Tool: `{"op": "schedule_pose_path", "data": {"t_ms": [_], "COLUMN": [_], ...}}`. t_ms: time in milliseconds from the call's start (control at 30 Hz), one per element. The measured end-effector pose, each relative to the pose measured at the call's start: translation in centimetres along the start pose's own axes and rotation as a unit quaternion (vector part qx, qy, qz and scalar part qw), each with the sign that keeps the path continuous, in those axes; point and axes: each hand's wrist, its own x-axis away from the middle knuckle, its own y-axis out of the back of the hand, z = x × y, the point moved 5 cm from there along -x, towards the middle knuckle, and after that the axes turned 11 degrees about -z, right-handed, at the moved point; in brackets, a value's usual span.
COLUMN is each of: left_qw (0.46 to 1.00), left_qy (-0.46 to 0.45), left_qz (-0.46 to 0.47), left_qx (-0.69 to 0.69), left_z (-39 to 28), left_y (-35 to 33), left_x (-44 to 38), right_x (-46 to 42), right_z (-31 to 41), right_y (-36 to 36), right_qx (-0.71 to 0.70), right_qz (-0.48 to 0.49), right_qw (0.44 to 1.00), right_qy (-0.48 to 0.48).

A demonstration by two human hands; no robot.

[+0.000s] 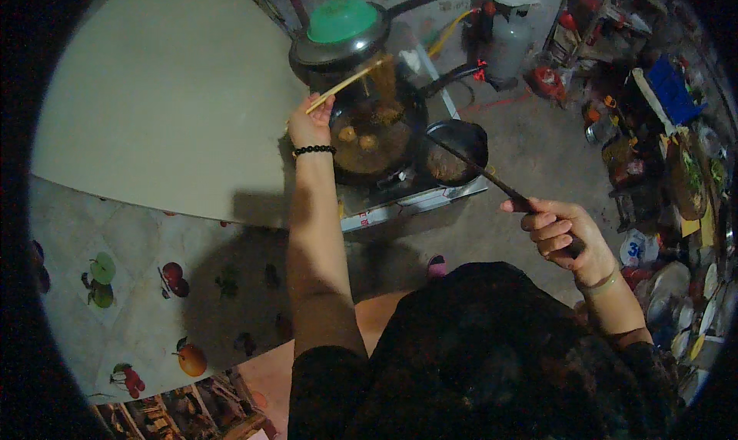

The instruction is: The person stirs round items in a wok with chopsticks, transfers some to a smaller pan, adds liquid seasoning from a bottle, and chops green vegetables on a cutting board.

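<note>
My left hand (311, 123) grips a pair of wooden chopsticks (346, 85) above a dark wok (420, 117). Brown noodle-like strands (385, 85) hang from the tips into the wok. Brown liquid (369, 160) fills it, with two round pale-brown pieces (366, 142) near its middle. In my right hand (562, 232) is a long dark utensil handle (490, 178), which slants up to the wok's right side. I cannot make out the utensil's far end. Beneath the handle, beside the wok, is a dark round pan (461, 175).
Behind the wok stands a lidded pan (323, 54) with a green bowl (346, 20) on top. A pale round tabletop (173, 94) lies left, above a fruit-patterned cloth (138, 325). A gas cylinder (512, 39) stands at the back. Clutter with a blue box (671, 91) lines the right.
</note>
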Motion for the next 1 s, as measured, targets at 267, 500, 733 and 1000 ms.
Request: {"op": "schedule_pose_path", "data": {"t_ms": [267, 500, 733, 1000], "left_qw": [0.996, 0.999, 0.999, 0.997], "left_qy": [0.037, 0.031, -0.003, 0.003], "left_qz": [-0.080, -0.029, 0.034, 0.077], "left_qx": [0.011, 0.018, 0.024, -0.006], "left_z": [3.1, 0.9, -2.2, -1.8], "left_y": [3.8, 0.6, -3.8, -6.0], "left_x": [0.2, 2.4, 5.6, 9.8], "right_x": [2.6, 5.5, 10.8, 16.2], "right_z": [0.9, 0.8, 0.4, -0.4], "right_y": [-0.5, -1.1, -2.3, 0.2], "right_qx": [0.042, 0.002, -0.071, -0.057], "right_qz": [-0.025, -0.014, 0.079, 0.063], "right_qw": [0.997, 0.998, 0.994, 0.995], "right_qy": [0.051, 0.057, 0.039, 0.058]}}
